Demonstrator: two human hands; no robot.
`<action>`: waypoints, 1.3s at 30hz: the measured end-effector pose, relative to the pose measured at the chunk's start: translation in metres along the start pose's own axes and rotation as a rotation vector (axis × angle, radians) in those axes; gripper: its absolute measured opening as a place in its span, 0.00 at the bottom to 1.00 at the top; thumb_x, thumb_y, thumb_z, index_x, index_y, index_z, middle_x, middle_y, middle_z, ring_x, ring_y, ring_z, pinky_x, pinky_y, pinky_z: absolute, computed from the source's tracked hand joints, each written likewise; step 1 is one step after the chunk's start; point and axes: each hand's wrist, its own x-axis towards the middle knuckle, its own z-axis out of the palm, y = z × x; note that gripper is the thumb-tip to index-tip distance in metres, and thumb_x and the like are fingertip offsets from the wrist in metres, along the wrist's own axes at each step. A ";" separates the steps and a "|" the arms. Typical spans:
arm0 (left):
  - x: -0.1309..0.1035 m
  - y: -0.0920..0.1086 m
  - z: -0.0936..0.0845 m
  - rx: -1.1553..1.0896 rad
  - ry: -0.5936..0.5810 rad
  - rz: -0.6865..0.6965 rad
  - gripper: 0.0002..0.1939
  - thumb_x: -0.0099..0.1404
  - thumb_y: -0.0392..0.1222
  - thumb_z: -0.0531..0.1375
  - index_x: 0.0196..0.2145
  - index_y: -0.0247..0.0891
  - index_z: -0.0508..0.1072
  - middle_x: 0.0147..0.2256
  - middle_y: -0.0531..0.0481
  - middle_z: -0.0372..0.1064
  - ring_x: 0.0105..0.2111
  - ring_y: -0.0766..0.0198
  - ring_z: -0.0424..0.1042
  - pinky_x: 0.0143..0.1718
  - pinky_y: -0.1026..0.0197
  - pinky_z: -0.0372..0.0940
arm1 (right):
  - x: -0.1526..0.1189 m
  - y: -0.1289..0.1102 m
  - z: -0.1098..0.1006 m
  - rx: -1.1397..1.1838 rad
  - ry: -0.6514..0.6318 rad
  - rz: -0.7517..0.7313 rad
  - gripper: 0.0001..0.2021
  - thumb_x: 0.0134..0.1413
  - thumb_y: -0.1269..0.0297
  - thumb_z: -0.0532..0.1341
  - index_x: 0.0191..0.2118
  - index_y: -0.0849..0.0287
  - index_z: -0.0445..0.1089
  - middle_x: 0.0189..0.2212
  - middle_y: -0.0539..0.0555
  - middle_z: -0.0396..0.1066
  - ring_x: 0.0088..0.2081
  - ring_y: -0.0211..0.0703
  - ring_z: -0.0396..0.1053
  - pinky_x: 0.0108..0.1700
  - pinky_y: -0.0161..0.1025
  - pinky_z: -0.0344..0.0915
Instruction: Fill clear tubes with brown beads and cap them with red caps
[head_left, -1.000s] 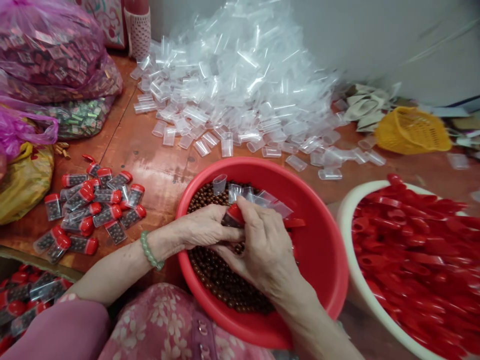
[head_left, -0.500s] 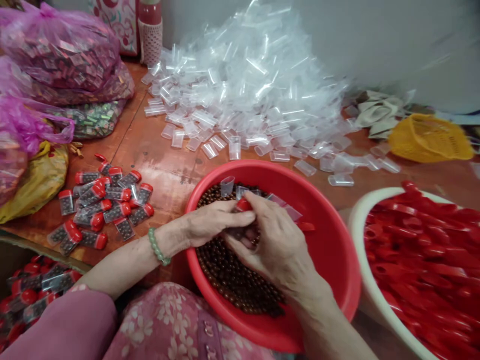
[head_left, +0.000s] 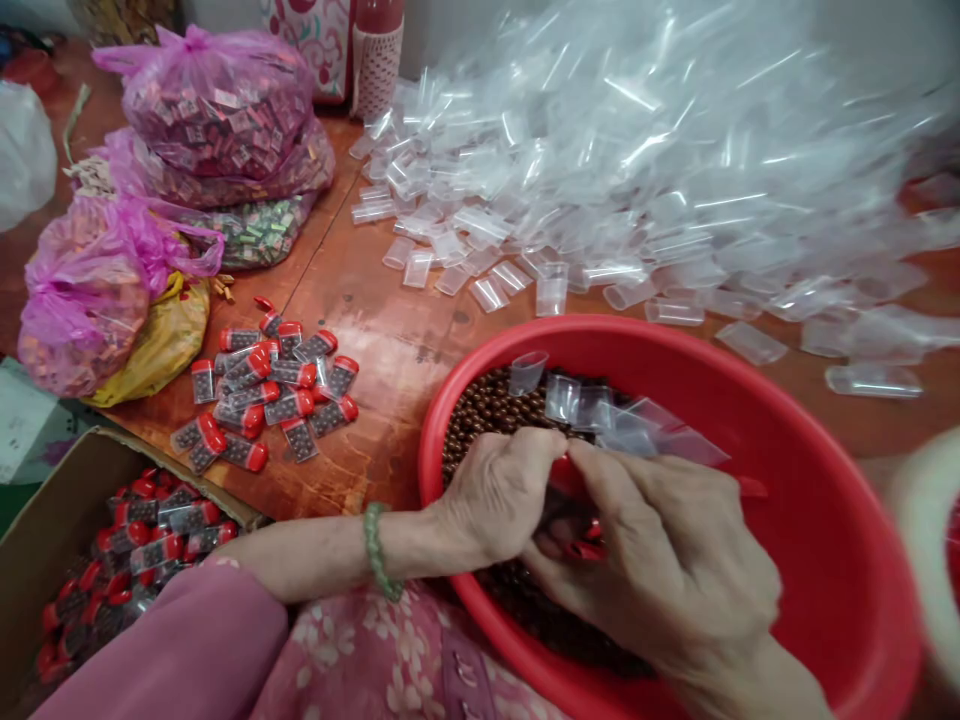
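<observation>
Both of my hands meet over a red basin (head_left: pixel 840 560) that holds dark brown beads (head_left: pixel 487 410). Fingers of my left hand (head_left: pixel 499 495) and my right hand (head_left: pixel 660 560) close round a red-capped container (head_left: pixel 566 480), mostly hidden by the fingers. More red shows in my right palm, too covered to make out. Clear plastic tubes (head_left: pixel 562 397) lie on the beads just beyond my fingers. A green bead bracelet circles my left wrist.
Filled red-capped containers (head_left: pixel 289 375) lie on the wooden table (head_left: pixel 390 350) at left, others in a cardboard box (head_left: pixel 45 500). Clear tubes (head_left: pixel 622 160) are heaped behind the basin. Pink bags (head_left: pixel 217 110) stand back left. A pale tub (head_left: pixel 922 500) is at the right edge.
The view has turned left, so the table's things appear farther right and more of the box shows. Both hands remain together over the basin, and the thumbs now meet at the red cap.
</observation>
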 end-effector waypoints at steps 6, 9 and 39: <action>-0.038 0.000 -0.044 0.284 0.029 0.243 0.17 0.68 0.44 0.46 0.25 0.38 0.65 0.27 0.51 0.64 0.28 0.64 0.62 0.33 0.61 0.60 | 0.012 -0.024 0.001 0.183 -0.116 -0.105 0.34 0.54 0.70 0.63 0.64 0.69 0.53 0.45 0.66 0.71 0.44 0.54 0.70 0.43 0.49 0.70; -0.058 -0.002 -0.090 0.773 0.280 0.409 0.17 0.69 0.45 0.48 0.30 0.37 0.71 0.28 0.51 0.68 0.29 0.63 0.66 0.33 0.60 0.59 | 0.007 -0.019 0.000 0.154 -0.406 -0.040 0.23 0.59 0.68 0.59 0.59 0.70 0.60 0.43 0.65 0.72 0.42 0.52 0.71 0.43 0.50 0.70; 0.015 -0.021 -0.045 1.268 0.246 0.883 0.07 0.68 0.35 0.54 0.36 0.35 0.72 0.36 0.48 0.76 0.39 0.60 0.73 0.51 0.51 0.57 | 0.024 0.095 0.062 0.202 -0.734 0.697 0.20 0.65 0.60 0.52 0.57 0.64 0.64 0.52 0.60 0.72 0.52 0.46 0.71 0.52 0.39 0.65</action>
